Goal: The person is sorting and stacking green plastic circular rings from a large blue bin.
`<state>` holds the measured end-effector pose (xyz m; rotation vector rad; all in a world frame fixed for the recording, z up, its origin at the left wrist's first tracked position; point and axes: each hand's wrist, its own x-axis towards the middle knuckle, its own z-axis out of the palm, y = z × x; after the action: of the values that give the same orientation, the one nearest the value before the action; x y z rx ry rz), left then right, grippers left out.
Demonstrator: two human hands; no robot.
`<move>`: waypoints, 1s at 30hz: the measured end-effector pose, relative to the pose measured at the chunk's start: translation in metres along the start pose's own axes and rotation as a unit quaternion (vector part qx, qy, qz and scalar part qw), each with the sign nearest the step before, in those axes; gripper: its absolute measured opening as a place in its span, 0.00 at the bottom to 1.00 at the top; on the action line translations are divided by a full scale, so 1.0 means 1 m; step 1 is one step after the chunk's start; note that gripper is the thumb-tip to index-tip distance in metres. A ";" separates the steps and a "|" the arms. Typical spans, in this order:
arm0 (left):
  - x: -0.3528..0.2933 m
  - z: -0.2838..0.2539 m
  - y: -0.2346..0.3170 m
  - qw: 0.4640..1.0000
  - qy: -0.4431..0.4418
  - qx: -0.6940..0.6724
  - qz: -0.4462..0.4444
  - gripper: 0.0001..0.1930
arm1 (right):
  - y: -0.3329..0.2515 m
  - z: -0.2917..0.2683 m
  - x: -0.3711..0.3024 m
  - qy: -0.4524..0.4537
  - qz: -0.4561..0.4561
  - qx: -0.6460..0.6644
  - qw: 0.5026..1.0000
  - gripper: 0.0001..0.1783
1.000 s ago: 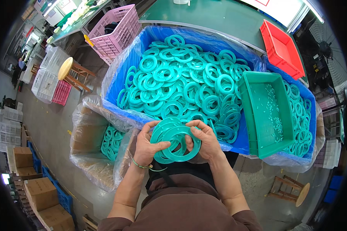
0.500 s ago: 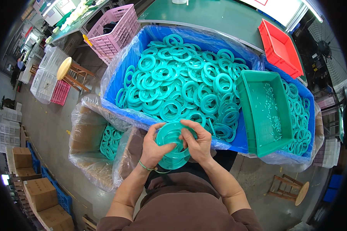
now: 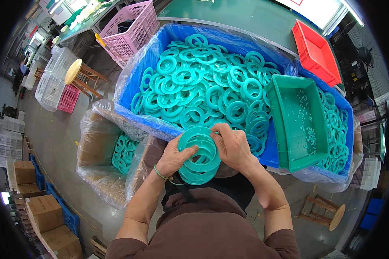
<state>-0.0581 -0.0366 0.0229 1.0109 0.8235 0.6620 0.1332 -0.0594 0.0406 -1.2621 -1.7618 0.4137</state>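
Observation:
My left hand (image 3: 173, 157) grips a fanned stack of teal plastic rings (image 3: 199, 172), its thumb lying across the rings' opening. Closed in a pinch, my right hand (image 3: 232, 146) has its fingertips at the upper right rim of the top ring; anything small between them is hidden. Just beyond my hands, a blue bin (image 3: 134, 97) lined with clear plastic holds a heap of the same kind of rings (image 3: 205, 80). A green tray (image 3: 285, 151) with many small white pieces (image 3: 306, 125) rests across the bins to the right.
More rings lie in a second blue bin (image 3: 346, 170) at right and in a plastic-lined carton (image 3: 93, 149) at left. Behind stand a green table (image 3: 229, 15), a red crate (image 3: 315, 52) and a pink basket (image 3: 132, 34). Wooden stools (image 3: 73, 71) stand on the floor.
The rings in my left hand have fanned out more, showing several rims. My right hand has shifted right and up, from over the rings' middle to the top ring's rim.

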 end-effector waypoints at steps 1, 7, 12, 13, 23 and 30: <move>-0.001 0.002 0.001 0.999 -0.009 -0.045 -0.007 0.18 | 0.000 0.000 0.000 0.017 0.026 0.037 0.999 0.07; -0.002 -0.003 0.003 0.966 0.004 -0.255 -0.050 0.21 | 0.007 -0.008 0.002 0.170 0.336 0.459 0.805 0.08; 0.001 -0.010 -0.002 0.930 0.068 -0.357 -0.047 0.18 | 0.005 -0.014 -0.016 0.088 0.406 0.595 0.688 0.10; 0.001 -0.010 -0.004 0.930 0.069 -0.358 -0.047 0.18 | 0.001 -0.017 -0.018 0.021 0.400 0.611 0.683 0.10; -0.003 -0.003 -0.016 0.953 0.098 -0.283 0.038 0.18 | -0.007 0.002 -0.013 -0.067 0.269 0.147 0.949 0.11; -0.010 -0.001 0.000 0.963 -0.028 -0.268 -0.031 0.26 | 0.005 -0.017 0.009 -0.077 0.284 0.247 0.923 0.09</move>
<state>-0.0645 -0.0442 0.0259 0.5073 0.5756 0.7471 0.1495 -0.0528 0.0505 -1.3654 -1.2571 1.2364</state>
